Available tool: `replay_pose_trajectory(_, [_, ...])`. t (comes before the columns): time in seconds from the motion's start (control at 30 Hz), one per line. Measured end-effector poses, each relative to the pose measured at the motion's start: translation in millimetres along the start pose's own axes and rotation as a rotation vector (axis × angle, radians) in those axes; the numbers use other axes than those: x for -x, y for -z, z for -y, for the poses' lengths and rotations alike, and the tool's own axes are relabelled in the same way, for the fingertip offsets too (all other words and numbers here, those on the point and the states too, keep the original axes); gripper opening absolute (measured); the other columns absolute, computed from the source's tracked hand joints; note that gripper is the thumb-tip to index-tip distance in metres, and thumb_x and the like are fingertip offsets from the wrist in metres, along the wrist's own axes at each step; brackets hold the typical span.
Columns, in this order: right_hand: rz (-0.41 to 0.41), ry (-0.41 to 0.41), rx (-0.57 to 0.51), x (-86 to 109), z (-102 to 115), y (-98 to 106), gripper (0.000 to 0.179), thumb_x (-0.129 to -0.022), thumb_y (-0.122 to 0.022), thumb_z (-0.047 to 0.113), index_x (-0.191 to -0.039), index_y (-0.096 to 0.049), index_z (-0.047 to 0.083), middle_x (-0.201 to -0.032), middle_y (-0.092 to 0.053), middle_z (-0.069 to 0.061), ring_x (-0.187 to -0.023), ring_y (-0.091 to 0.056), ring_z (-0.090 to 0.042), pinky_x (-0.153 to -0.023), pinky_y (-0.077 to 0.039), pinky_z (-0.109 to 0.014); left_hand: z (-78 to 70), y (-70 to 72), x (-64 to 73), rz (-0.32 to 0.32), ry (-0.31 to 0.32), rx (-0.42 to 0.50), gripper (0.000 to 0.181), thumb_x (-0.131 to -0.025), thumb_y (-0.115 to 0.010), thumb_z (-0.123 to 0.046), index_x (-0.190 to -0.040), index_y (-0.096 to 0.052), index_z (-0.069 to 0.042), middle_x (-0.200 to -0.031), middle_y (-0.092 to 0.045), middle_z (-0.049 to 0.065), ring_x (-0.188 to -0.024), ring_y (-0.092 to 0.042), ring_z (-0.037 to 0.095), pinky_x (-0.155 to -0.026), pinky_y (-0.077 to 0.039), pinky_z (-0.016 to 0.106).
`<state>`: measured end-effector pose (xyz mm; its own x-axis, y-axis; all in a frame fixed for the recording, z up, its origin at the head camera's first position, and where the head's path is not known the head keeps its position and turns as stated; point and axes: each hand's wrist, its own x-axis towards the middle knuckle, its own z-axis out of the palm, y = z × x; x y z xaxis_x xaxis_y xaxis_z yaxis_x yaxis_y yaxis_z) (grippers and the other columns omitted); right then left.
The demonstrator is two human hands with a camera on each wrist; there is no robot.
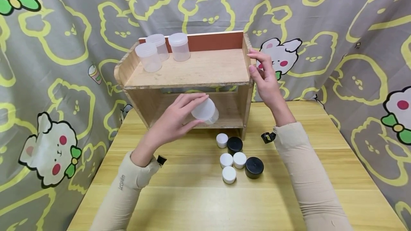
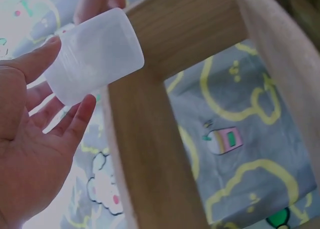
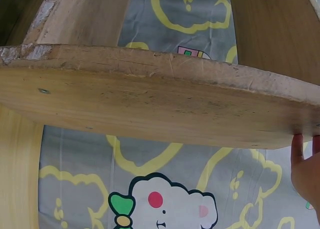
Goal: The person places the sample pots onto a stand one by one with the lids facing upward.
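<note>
My left hand [image 1: 171, 120] holds a translucent, lidded plastic jar [image 1: 205, 109] in front of the lower opening of a two-tier wooden shelf [image 1: 208, 68]. In the left wrist view, the thumb and fingers are around the lid end, and the jar [image 2: 102, 54] lies tilted with its base toward the shelf. My right hand [image 1: 266, 79] grips the upper part of the shelf's right side panel, thumb and fingers at its edge. Only the fingertips and part of that hand [image 3: 307, 171] show in the right wrist view. Three similar jars [image 1: 149, 58] stand at the left of the upper tier.
Several small white round containers [image 1: 229, 174] and two black ones [image 1: 254, 167] stand on the wooden table [image 1: 192, 202] in front of the shelf's right side. A patterned grey curtain [image 1: 218, 13] hangs behind and along both sides.
</note>
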<state>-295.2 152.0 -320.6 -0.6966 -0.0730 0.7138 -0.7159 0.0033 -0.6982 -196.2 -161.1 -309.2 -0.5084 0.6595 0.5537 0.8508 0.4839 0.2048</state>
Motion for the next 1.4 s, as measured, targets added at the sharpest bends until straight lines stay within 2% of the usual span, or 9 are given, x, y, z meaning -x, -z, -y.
replay_pose_trajectory(0.17, [0.004, -0.003, 0.008, 0.4, -0.8, -1.4, 0.036, -0.106, -0.054, 0.009, -0.140, -0.051, -0.001, -0.155, -0.045, -0.003, -0.149, -0.037, -0.018, -0.115, -0.037, -0.036, -4.6, 15.3, -5.3, -0.042, -0.001, -0.020, 0.069, -0.089, -0.083, -0.014, -0.151, -0.054, -0.008, -0.151, -0.054, 0.010, -0.130, -0.052, 0.029, -0.101, -0.052, 0.044])
replay_pose_trajectory(0.37, [-0.007, 0.001, 0.009, 0.5, -1.6, 0.1, 0.036, -0.106, -0.053, 0.009, -0.140, -0.051, -0.001, -0.155, -0.045, -0.002, -0.148, -0.037, -0.018, -0.114, -0.038, -0.036, -8.8, 32.1, -18.3, -0.101, -0.001, -0.043, 0.068, -0.088, -0.084, -0.015, -0.149, -0.056, -0.008, -0.148, -0.056, 0.012, -0.130, -0.053, 0.031, -0.102, -0.051, 0.046])
replay_pose_trajectory(0.53, [-0.004, -0.002, 0.009, -0.5, -0.4, 0.8, 0.036, -0.106, -0.053, 0.010, -0.140, -0.051, -0.001, -0.156, -0.045, -0.002, -0.149, -0.037, -0.018, -0.113, -0.037, -0.036, -5.1, 44.4, -26.8, -0.156, 0.021, -0.070, 0.068, -0.088, -0.083, -0.015, -0.149, -0.055, -0.007, -0.146, -0.057, 0.015, -0.129, -0.053, 0.032, -0.103, -0.049, 0.046])
replay_pose_trajectory(0.7, [-0.002, -0.009, 0.013, -0.4, -0.4, 0.4, 0.035, -0.106, -0.053, 0.008, -0.140, -0.051, -0.001, -0.155, -0.045, -0.003, -0.149, -0.036, -0.018, -0.115, -0.037, -0.037, 6.4, 52.5, -32.0, -0.230, 0.081, -0.081, 0.066, -0.089, -0.082, -0.012, -0.149, -0.055, -0.006, -0.146, -0.056, 0.017, -0.133, -0.051, 0.032, -0.103, -0.049, 0.044])
replay_pose_trajectory(0.93, [-0.003, -0.001, 0.018, -0.2, -0.6, 0.7, 0.036, -0.106, -0.053, 0.008, -0.140, -0.051, -0.001, -0.155, -0.045, -0.003, -0.149, -0.036, -0.019, -0.116, -0.037, -0.038, 22.5, 58.7, -40.2, -0.347, 0.145, -0.099, 0.065, -0.090, -0.082, -0.014, -0.149, -0.056, -0.006, -0.148, -0.055, 0.016, -0.137, -0.047, 0.032, -0.112, -0.042, 0.046])
replay_pose_trajectory(1.27, [-0.007, 0.011, 0.004, 0.0, -2.1, 0.7, 0.036, -0.105, -0.053, 0.009, -0.139, -0.051, -0.002, -0.155, -0.045, -0.002, -0.148, -0.037, -0.018, -0.111, -0.037, -0.034, 48.9, 68.5, -53.6, -0.435, 0.222, -0.152, 0.063, -0.091, -0.081, -0.016, -0.148, -0.056, -0.002, -0.146, -0.055, 0.020, -0.139, -0.046, 0.035, -0.112, -0.041, 0.046])
replay_pose_trajectory(1.4, [-0.006, 0.008, 0.003, 0.3, -2.7, 0.5, 0.036, -0.105, -0.053, 0.009, -0.140, -0.051, -0.002, -0.155, -0.045, -0.003, -0.148, -0.037, -0.019, -0.112, -0.036, -0.034, 61.4, 69.4, -56.9, -0.457, 0.246, -0.165, 0.062, -0.091, -0.081, -0.016, -0.147, -0.056, 0.000, -0.146, -0.056, 0.019, -0.137, -0.046, 0.036, -0.111, -0.040, 0.047])
